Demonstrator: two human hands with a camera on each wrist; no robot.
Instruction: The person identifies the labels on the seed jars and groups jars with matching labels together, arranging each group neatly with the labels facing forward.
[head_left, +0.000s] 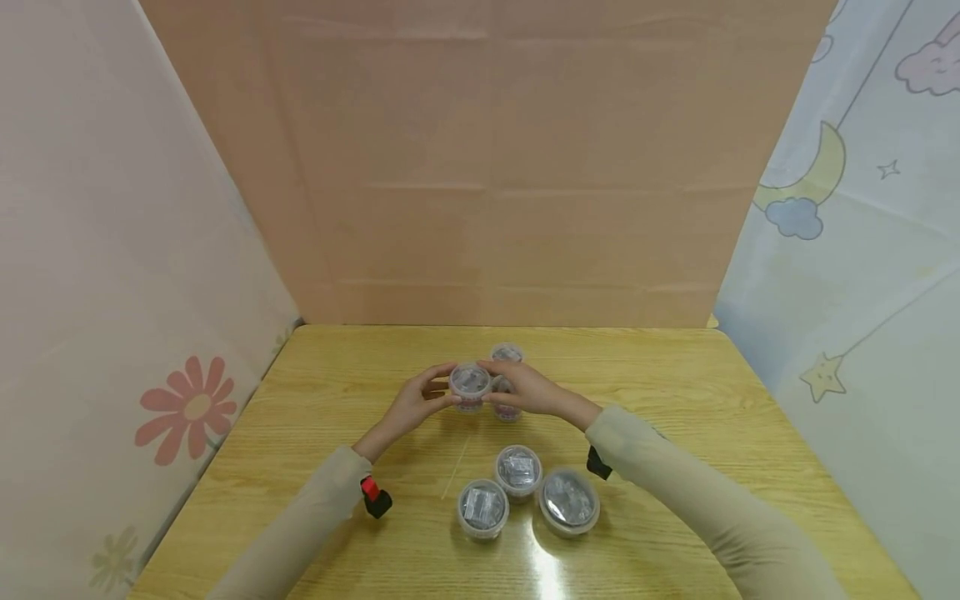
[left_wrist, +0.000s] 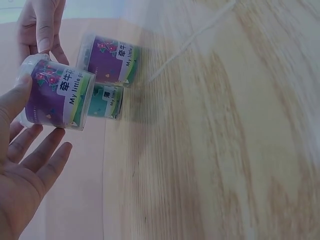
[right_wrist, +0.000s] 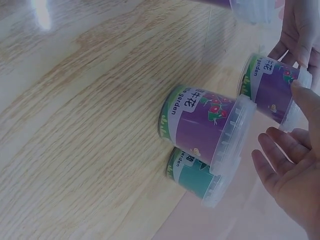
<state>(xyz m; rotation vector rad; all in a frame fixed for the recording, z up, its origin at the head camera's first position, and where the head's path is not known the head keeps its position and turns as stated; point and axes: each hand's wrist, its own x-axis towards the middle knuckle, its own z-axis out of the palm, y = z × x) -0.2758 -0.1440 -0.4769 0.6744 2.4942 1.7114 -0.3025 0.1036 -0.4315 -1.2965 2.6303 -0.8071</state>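
Note:
Both hands hold a clear-lidded plastic tub (head_left: 470, 382) with a purple "My little garden" label, one from each side. My left hand (head_left: 412, 404) has its thumb and fingers at the tub's left side. From the right, my right hand (head_left: 528, 390) grips near the lid, its lower fingers spread loose in the right wrist view. Beside the held tub stands a second purple-labelled tub (right_wrist: 200, 122), partly hidden by the right hand in the head view. Farther back is a teal-labelled tub (right_wrist: 192, 175), its lid (head_left: 507, 352) showing past that hand.
Three more lidded tubs stand nearer on the wooden table (head_left: 300, 517): a left one (head_left: 482, 509), a middle one (head_left: 518, 471) and a wider right one (head_left: 568, 502). A thin pale strip (head_left: 456, 467) lies left of them. Printed cloth walls border the table.

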